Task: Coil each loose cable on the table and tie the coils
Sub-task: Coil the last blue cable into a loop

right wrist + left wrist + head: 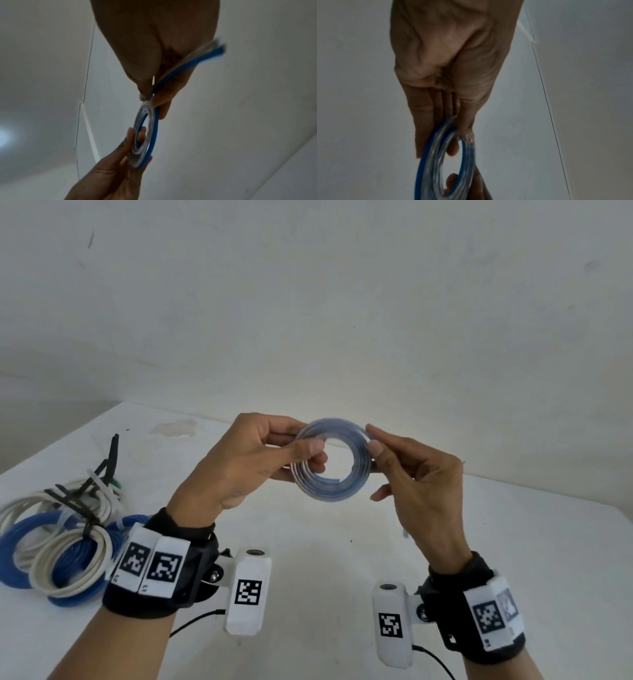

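A flat blue-and-clear ribbon cable wound into a small coil [332, 462] hangs in the air above the white table [308, 542], held between both hands. My left hand [274, 453] pinches the coil's left side between thumb and fingers. My right hand [383, 453] pinches the right side with thumb and forefinger. In the left wrist view the coil [447, 162] shows edge-on under my left hand [453, 129]. In the right wrist view the coil [145, 135] sits between my right hand [150, 97] and the other hand's fingers [126, 146], with the cable's free end [217, 50] running past the palm.
A pile of tied blue and white cable coils [65, 542] lies at the table's left edge, with black and white zip ties [92, 491] sticking up from it. A plain white wall [308, 302] rises behind the table.
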Motion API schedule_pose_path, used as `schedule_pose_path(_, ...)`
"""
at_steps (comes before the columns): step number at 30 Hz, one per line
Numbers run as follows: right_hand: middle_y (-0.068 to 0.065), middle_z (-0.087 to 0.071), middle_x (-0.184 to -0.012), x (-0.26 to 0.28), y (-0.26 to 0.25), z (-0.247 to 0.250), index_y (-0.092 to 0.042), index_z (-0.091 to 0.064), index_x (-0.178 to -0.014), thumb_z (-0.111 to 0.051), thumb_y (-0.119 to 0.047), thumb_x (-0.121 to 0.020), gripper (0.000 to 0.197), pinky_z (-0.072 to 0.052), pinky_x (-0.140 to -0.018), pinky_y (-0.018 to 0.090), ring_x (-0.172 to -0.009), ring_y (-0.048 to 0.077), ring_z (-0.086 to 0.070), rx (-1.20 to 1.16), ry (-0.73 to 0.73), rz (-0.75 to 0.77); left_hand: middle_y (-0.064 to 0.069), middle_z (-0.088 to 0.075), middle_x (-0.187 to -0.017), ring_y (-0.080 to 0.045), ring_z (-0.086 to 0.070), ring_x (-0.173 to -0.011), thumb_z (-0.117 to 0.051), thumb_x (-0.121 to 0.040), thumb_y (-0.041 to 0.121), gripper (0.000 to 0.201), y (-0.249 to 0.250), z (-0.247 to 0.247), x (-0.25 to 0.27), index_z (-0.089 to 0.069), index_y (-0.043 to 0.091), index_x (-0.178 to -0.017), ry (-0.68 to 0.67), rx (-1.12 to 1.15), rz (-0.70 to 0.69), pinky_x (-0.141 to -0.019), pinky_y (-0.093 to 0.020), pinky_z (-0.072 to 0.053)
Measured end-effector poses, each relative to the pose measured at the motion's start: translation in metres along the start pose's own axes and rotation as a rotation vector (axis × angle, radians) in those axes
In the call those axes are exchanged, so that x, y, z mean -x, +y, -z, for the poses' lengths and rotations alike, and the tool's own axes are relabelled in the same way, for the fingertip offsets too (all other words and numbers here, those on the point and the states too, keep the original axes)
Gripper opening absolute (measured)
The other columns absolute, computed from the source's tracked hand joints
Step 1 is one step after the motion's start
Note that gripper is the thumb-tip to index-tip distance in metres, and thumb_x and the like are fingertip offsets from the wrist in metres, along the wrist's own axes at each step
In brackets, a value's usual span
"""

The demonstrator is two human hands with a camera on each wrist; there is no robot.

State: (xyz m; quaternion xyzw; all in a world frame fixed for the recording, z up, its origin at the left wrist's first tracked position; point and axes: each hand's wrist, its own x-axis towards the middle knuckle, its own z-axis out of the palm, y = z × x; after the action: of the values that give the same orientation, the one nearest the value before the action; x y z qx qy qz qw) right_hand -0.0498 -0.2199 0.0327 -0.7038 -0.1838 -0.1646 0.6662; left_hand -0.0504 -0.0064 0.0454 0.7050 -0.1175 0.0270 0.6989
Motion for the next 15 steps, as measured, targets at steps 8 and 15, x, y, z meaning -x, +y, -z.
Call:
schedule_pose_path(8, 0.005, -0.078, -0.089, 0.011, 0.007, -0.027, -0.032, -0.06, -0.133, -0.063, -0.013, -0.098, 0.04, -0.057, -0.051, 0.027, -0.074, 0.014, -0.07, -0.144, 0.127, 0.036, -0.012, -0.076, -0.087, -0.024, -0.076, -0.08, -0.071, -0.085, 0.018, 0.023, -0.003, -0.023, -0.004, -0.072, 0.003, -0.103, 0.122, 0.267, -0.023, -0.069, -0.029, -0.059)
schedule_pose_path(15, 0.007, -0.076, -0.086, -0.003, 0.003, 0.012, -0.03, -0.068, -0.127, -0.062, -0.009, -0.099, 0.035, -0.056, -0.05, 0.028, -0.075, 0.021, -0.073, 0.07, -0.216, -0.043, -0.014, -0.077, -0.089, -0.026, -0.076, -0.084, -0.074, -0.081, 0.026, 0.031, -0.007, -0.009, -0.001, -0.075, 0.005, -0.104, -0.101, -0.067, 0.064, -0.076, -0.035, -0.062)
